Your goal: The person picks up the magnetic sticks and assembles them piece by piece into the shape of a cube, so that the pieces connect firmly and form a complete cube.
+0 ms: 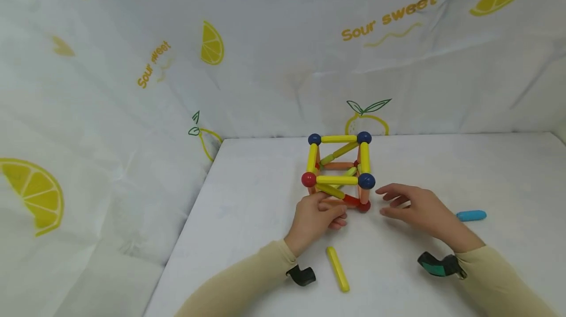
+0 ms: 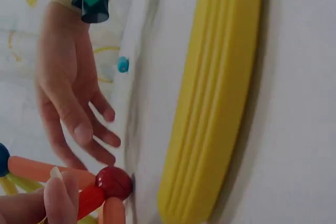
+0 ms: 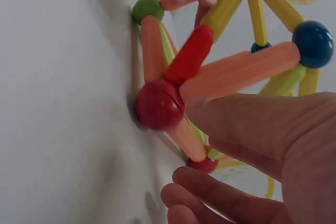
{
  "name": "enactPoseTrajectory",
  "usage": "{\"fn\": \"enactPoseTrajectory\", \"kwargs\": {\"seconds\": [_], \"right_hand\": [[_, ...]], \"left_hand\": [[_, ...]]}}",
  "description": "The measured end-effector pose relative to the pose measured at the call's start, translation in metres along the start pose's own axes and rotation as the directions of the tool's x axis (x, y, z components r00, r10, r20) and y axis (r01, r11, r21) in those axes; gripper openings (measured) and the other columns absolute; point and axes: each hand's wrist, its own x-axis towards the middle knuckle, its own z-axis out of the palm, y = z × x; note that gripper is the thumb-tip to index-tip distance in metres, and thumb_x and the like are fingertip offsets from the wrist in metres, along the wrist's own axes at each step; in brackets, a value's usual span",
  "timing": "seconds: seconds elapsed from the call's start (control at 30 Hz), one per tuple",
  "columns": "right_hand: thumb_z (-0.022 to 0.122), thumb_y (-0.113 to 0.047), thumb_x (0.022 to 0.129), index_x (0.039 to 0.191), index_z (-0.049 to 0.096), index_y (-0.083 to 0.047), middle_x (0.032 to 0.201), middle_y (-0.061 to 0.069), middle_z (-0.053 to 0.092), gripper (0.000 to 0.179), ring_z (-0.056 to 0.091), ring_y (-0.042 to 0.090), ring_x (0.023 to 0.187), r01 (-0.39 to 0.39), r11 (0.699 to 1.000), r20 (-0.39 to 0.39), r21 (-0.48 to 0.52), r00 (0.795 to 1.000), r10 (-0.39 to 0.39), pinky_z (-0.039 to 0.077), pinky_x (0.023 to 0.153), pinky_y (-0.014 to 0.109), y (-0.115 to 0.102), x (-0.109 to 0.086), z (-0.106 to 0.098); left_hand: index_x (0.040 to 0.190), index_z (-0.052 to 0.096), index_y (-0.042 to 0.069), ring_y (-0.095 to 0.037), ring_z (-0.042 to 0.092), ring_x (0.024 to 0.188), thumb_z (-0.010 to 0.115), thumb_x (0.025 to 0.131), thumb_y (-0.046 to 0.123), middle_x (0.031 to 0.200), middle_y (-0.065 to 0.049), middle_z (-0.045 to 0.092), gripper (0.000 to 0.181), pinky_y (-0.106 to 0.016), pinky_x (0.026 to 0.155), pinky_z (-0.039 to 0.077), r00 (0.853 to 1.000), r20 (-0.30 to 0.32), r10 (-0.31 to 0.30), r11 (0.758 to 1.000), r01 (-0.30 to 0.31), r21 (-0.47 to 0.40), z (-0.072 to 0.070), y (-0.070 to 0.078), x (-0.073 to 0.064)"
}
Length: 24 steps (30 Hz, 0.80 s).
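Note:
A cube frame of magnetic building sticks and balls has yellow sticks [image 1: 338, 180] on top, blue balls [image 1: 366, 181] and red balls [image 3: 160, 105] at corners, and orange sticks [image 3: 241, 70] as uprights. A diagonal of a yellow stick [image 3: 230, 4] joined to a red stick [image 3: 191, 55] crosses its front face. My left hand [image 1: 311, 218] is at this front face, its fingers pinching the diagonal near the yellow-red joint; the fingertips are partly hidden. Beside the front right corner my right hand [image 1: 420, 209] hovers, fingers loosely bent and apart, holding nothing.
A loose yellow stick [image 1: 338, 269] lies in front of the frame, close below my left wrist. Farther right, a blue stick [image 1: 471, 216] lies beyond my right hand. A lemon-print cloth [image 1: 274, 61] hangs behind the white table [image 1: 247, 184].

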Motion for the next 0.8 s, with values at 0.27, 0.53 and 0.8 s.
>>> {"fn": "enactPoseTrajectory", "kwargs": {"seconds": [0.27, 0.53, 0.8], "right_hand": [[0.083, -0.03, 0.095, 0.132, 0.073, -0.01, 0.112, 0.006, 0.079, 0.043, 0.072, 0.024, 0.102, 0.027, 0.998, 0.069, 0.057, 0.997, -0.031, 0.063, 0.089, 0.051, -0.014, 0.022, 0.019], [0.081, -0.03, 0.098, 0.125, 0.075, -0.012, 0.113, 0.008, 0.079, 0.033, 0.073, 0.027, 0.105, 0.004, 0.999, 0.063, 0.047, 0.998, -0.007, 0.064, 0.087, 0.05, -0.017, 0.022, 0.019], [0.08, -0.031, 0.098, 0.126, 0.075, -0.013, 0.113, 0.007, 0.079, 0.033, 0.072, 0.028, 0.106, 0.014, 0.999, 0.071, 0.046, 0.997, -0.017, 0.064, 0.088, 0.051, -0.016, 0.023, 0.02]], "left_hand": [[0.115, 0.076, 0.011, -0.023, 0.084, 0.083, 0.08, 0.1, 0.023, 0.093, -0.009, 0.085, 0.019, -0.029, 0.073, 0.066, 0.996, -0.058, -0.062, 0.986, 0.052, -0.158, 0.016, -0.004, 0.012], [0.115, 0.078, 0.014, -0.021, 0.084, 0.081, 0.08, 0.1, 0.025, 0.093, -0.004, 0.085, 0.018, -0.027, 0.072, 0.066, 0.997, -0.077, -0.028, 0.991, 0.017, -0.134, 0.017, -0.005, 0.015], [0.113, 0.08, 0.013, -0.022, 0.084, 0.081, 0.08, 0.1, 0.024, 0.091, -0.005, 0.085, 0.017, -0.027, 0.07, 0.065, 0.993, -0.109, -0.04, 0.991, 0.026, -0.133, 0.019, -0.005, 0.017]]}}
